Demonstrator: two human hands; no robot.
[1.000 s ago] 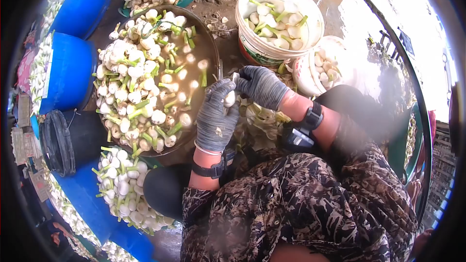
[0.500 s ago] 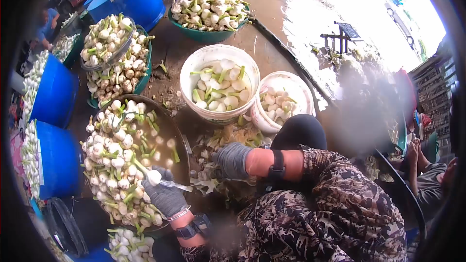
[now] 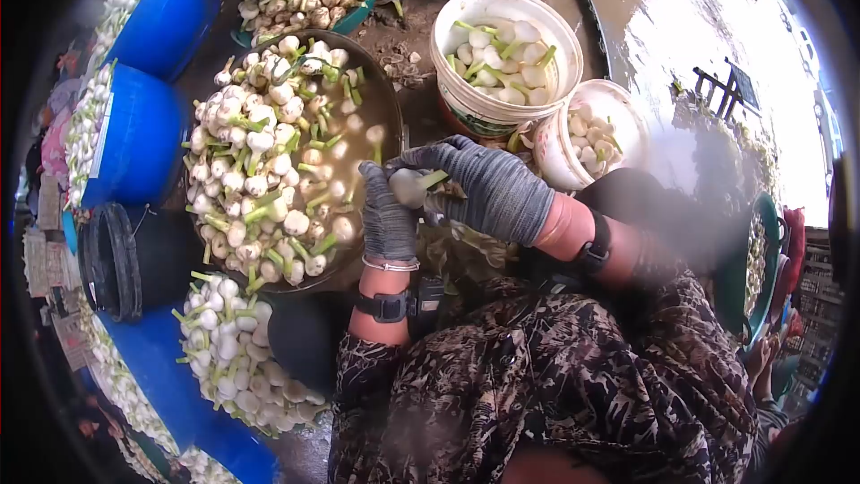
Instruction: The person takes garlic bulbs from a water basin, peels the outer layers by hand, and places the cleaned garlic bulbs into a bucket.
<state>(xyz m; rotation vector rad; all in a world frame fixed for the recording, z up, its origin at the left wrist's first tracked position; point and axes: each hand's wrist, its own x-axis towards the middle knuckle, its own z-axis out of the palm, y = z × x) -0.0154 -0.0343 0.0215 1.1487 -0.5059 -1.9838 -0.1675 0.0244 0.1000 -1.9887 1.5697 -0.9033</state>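
Observation:
In front of my body, a garlic bulb (image 3: 410, 186) with a green stem stub is held between both gloved hands. My left hand (image 3: 390, 220), in a grey knit glove, is closed around its left side. My right hand (image 3: 493, 186), gloved alike, reaches over from the right with its fingers curled onto the bulb; its fingertips are partly hidden. Just left of the hands, a wide dark basin (image 3: 387, 81) holds murky water and a heap of garlic bulbs (image 3: 260, 139). Garlic peelings (image 3: 461, 251) lie below my right hand.
A white bucket (image 3: 442, 36) with peeled bulbs in water stands ahead, beside a smaller white bucket (image 3: 638, 125) with bulbs. Blue tubs (image 3: 139, 139) of garlic line the left. A black bucket (image 3: 134, 260) and a garlic pile (image 3: 237, 350) are near my left side. Another person's hand (image 3: 760, 358) shows at right.
My left hand has lifted the bulb from the basin's edge toward my right hand, and both now meet on it. A shiny strip by the left hand no longer shows. The view has shifted.

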